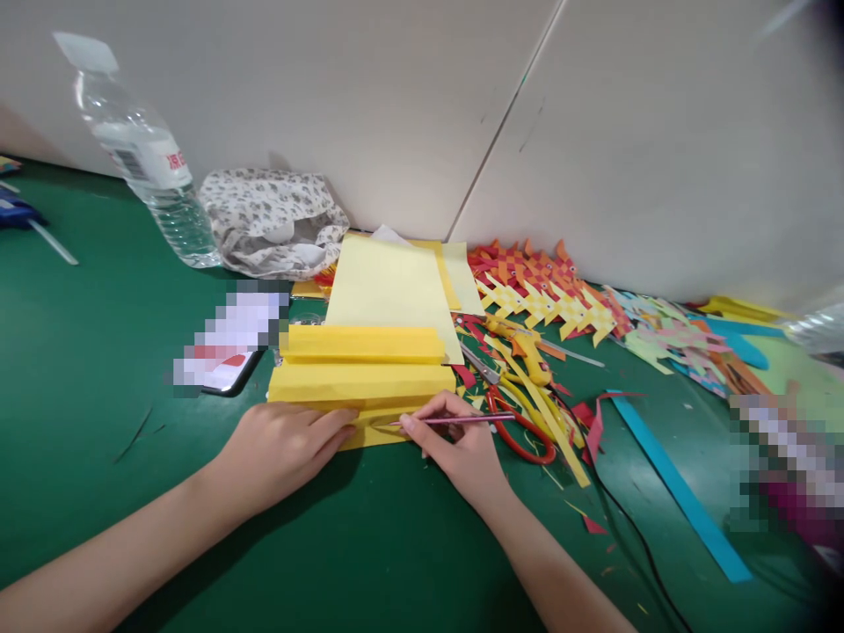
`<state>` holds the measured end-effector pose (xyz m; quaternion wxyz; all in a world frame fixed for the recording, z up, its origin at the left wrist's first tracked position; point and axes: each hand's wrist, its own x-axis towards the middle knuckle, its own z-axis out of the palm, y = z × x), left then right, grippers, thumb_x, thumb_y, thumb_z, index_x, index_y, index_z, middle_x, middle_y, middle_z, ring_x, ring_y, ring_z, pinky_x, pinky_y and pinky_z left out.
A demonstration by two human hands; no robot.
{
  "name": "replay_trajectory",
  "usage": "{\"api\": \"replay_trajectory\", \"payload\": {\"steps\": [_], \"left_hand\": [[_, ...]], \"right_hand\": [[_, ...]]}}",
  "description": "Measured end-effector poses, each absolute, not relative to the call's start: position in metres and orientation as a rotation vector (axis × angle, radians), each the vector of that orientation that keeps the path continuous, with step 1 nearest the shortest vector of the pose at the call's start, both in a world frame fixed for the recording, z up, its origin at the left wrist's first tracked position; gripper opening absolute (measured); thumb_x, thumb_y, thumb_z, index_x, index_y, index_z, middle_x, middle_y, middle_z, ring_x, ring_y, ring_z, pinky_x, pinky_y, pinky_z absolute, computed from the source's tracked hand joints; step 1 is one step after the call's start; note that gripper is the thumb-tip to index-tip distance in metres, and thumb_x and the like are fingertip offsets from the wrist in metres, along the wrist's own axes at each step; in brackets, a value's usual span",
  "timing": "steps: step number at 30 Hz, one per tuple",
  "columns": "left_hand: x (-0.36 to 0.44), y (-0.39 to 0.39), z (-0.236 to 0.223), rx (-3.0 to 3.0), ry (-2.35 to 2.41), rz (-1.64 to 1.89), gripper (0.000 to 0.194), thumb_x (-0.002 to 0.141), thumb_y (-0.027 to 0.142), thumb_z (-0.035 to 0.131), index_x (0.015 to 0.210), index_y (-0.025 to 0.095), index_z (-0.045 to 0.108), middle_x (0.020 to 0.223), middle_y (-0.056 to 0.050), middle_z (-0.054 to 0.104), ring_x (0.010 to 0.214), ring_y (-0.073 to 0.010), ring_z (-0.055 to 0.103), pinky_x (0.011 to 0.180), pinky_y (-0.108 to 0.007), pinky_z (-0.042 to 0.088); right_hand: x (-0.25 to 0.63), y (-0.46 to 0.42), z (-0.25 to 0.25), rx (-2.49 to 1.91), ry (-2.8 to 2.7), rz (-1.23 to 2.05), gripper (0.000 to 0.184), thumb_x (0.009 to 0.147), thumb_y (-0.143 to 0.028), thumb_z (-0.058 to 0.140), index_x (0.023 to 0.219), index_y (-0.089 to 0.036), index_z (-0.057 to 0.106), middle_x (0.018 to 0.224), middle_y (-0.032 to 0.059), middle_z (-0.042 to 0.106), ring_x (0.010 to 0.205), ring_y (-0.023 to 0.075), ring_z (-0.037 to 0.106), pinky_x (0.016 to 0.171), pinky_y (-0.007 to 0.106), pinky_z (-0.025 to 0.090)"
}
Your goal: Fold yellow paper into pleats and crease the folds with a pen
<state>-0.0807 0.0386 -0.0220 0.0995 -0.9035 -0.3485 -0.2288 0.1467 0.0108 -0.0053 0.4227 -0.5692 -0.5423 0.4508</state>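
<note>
A pleated sheet of yellow paper (pixel 369 382) lies before me on the green table, with raised folds running across it. My left hand (pixel 283 448) rests flat on its near left part, fingers stretched out and pressing it down. In my right hand (pixel 454 444) is a slim purple pencil (pixel 478 418), pinched between thumb and fingers. Its tip points left and meets the paper's near strip, close to my left fingertips. Whether it has left a line there I cannot make out.
Pale yellow sheets (pixel 389 281) lie behind. On the right are red-handled scissors (pixel 527 444), a yellow glue gun (pixel 524 347) with its cord, woven paper pieces (pixel 547 303) and a blue strip (pixel 679 483). A phone (pixel 237 369) and a water bottle (pixel 151 167) stand left.
</note>
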Motion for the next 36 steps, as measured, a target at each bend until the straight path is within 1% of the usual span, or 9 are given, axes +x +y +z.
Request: {"api": "replay_trajectory", "payload": {"steps": [4, 13, 20, 27, 32, 36], "left_hand": [[-0.08, 0.0385, -0.0226, -2.678, -1.047, -0.662, 0.017, 0.089, 0.029, 0.05, 0.089, 0.023, 0.066, 0.057, 0.003, 0.068, 0.042, -0.015, 0.06, 0.038, -0.024, 0.036], [-0.0805, 0.0378, -0.0248, -2.675, -1.065, -0.669, 0.02, 0.089, 0.029, 0.049, 0.087, 0.024, 0.068, 0.053, 0.003, 0.066, 0.042, -0.0121, 0.06, 0.039, -0.02, 0.036], [-0.0809, 0.0379, -0.0246, -2.684, -1.077, -0.67, 0.018, 0.09, 0.029, 0.049, 0.088, 0.025, 0.066, 0.056, 0.003, 0.068, 0.042, -0.0155, 0.061, 0.037, -0.024, 0.035], [-0.0799, 0.0378, -0.0235, -2.684, -1.074, -0.67, 0.016, 0.089, 0.029, 0.051, 0.086, 0.025, 0.066, 0.055, 0.004, 0.068, 0.041, -0.0145, 0.06, 0.038, -0.024, 0.034], [-0.0804, 0.0381, -0.0245, -2.691, -1.073, -0.673, 0.017, 0.089, 0.029, 0.05, 0.087, 0.025, 0.066, 0.055, 0.004, 0.067, 0.04, -0.0151, 0.06, 0.037, -0.025, 0.034], [-0.081, 0.0383, -0.0262, -2.68, -1.077, -0.684, 0.017, 0.089, 0.03, 0.049, 0.086, 0.025, 0.066, 0.051, 0.005, 0.064, 0.039, -0.0153, 0.058, 0.037, -0.025, 0.033]], "right_hand": [[0.1455, 0.0105, -0.0038, -1.431, -1.37, 1.132, 0.023, 0.074, -0.037, 0.071, 0.069, -0.019, 0.057, 0.062, 0.0002, 0.062, 0.048, 0.0103, 0.051, 0.045, 0.023, 0.042], [0.1499, 0.01, -0.0089, -1.425, -1.298, 1.132, 0.027, 0.073, -0.04, 0.071, 0.066, -0.019, 0.055, 0.061, 0.0008, 0.062, 0.047, 0.0108, 0.05, 0.044, 0.024, 0.039], [0.1487, 0.0092, -0.0075, -1.393, -1.314, 1.121, 0.024, 0.074, -0.037, 0.071, 0.067, -0.02, 0.056, 0.062, 0.0008, 0.062, 0.05, 0.0117, 0.051, 0.045, 0.024, 0.039], [0.1472, 0.0088, -0.0068, -1.442, -1.388, 1.069, 0.022, 0.074, -0.035, 0.07, 0.067, -0.019, 0.057, 0.058, -0.0019, 0.057, 0.049, 0.0106, 0.049, 0.046, 0.023, 0.038], [0.1485, 0.0086, -0.0076, -1.414, -1.339, 1.113, 0.023, 0.075, -0.036, 0.07, 0.069, -0.019, 0.055, 0.062, 0.0001, 0.06, 0.049, 0.0112, 0.05, 0.047, 0.024, 0.039], [0.1474, 0.0084, -0.0065, -1.429, -1.372, 1.103, 0.023, 0.074, -0.036, 0.071, 0.069, -0.019, 0.056, 0.061, -0.0003, 0.06, 0.05, 0.0111, 0.049, 0.047, 0.024, 0.038]]}}
